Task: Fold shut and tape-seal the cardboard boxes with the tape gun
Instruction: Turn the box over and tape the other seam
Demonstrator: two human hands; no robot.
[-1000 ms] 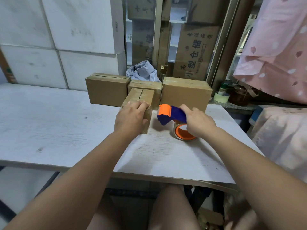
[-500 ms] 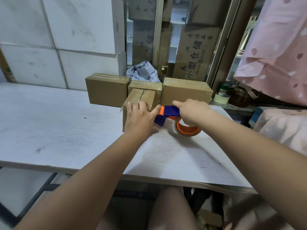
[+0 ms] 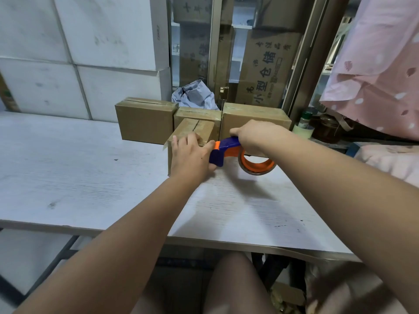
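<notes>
fingers of left hand flat on small box; right hand clamped on tape gun, now nearer

You can read the large black characters 小型仓储 on the tall brown carton behind the counter's far edge; its smaller print is illegible.

Two bare arms showing, uncovered from wrist to frame edge. Bare left forearm appearing long, tapering toward wrist. Bare right forearm looming broader near lens. Left grip, bare hand, showing back and knuckles. Right grip, bare hand, showing back and thumb. Bare rounded knee showing beneath worktop edge.
</notes>
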